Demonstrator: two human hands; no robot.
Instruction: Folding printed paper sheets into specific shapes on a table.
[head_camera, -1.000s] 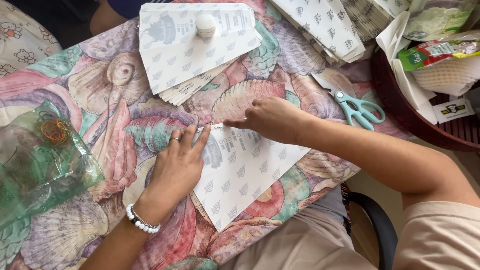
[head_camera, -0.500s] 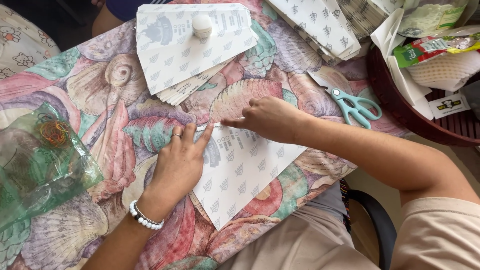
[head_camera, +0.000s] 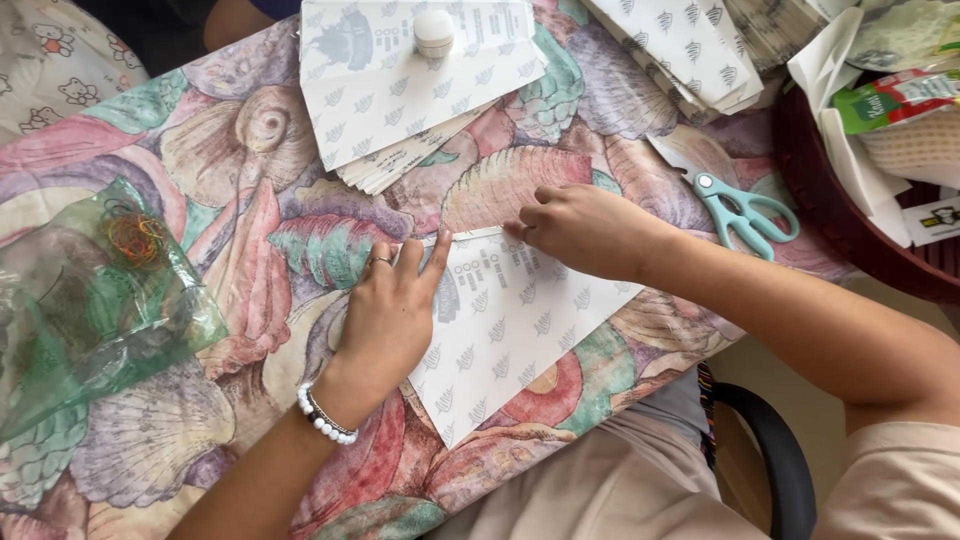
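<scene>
Head view. A white paper sheet (head_camera: 520, 330) printed with small grey leaf motifs lies flat on a table covered by a seashell-patterned cloth (head_camera: 250, 130), at the near edge, one corner overhanging toward the person's lap. The left hand (head_camera: 385, 320) rests palm-down on the sheet's left part, fingers spread and flat, grasping nothing; a ring shows on one finger and a white bead bracelet (head_camera: 325, 415) circles the wrist. The right hand (head_camera: 585, 230) sits at the sheet's far edge, fingers curled with the tips pressed on that edge; whether they pinch the paper or only press it cannot be told. The two hands are near each other, not touching. Beyond the sheet lies a stack of like-printed sheets (head_camera: 410, 80) with a small white round cap (head_camera: 434, 30) on top. Right of the sheet, just past the right forearm, lie light-blue-handled scissors (head_camera: 740, 210). Left of the sheet, well apart, a clear green plastic bag (head_camera: 90, 310) holds coloured rubber bands.
</scene>
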